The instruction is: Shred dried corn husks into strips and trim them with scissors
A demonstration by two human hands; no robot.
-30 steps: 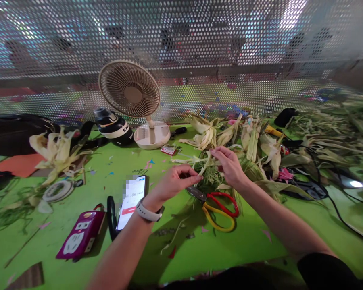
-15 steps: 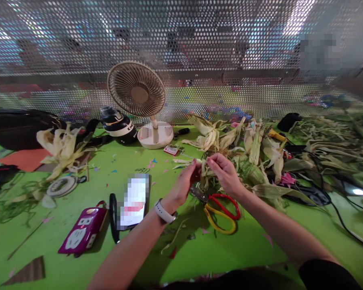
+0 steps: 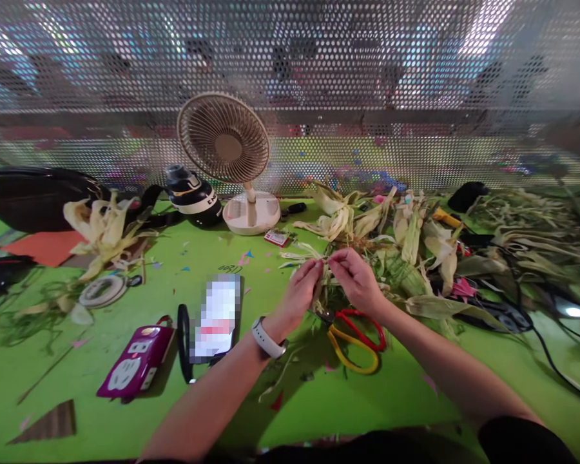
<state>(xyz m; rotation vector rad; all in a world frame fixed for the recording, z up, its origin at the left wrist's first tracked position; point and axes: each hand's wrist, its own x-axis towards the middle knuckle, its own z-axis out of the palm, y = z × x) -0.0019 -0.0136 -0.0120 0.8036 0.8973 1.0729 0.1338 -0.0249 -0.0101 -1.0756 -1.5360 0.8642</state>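
My left hand (image 3: 297, 296), with a pale watch band on its wrist, pinches a bundle of corn husk strips (image 3: 305, 253). Right against it, my right hand (image 3: 359, 283) is closed, thumb and finger pinching the husk at the same spot. Pale strip ends stick out to the left above my fingers, and greener husk hangs down between the hands. Just below lie scissors (image 3: 352, 353) with one yellow and one red handle, their blades partly hidden by the left hand and husk. More corn husks (image 3: 408, 277) are heaped behind and right of my right hand.
A phone (image 3: 217, 316) and a purple pouch (image 3: 138, 361) lie left. Behind stand a fan (image 3: 251, 216) and a black bottle (image 3: 193, 200) before a perforated metal screen (image 3: 348, 148). A husk flower (image 3: 99, 229) sits beside a tape roll (image 3: 102, 291). Black cables (image 3: 544, 348) run along the right.
Both hands stay together at the husk, with the fingertips now closer together. The whole view has shifted slightly. The scissors lie where they were.
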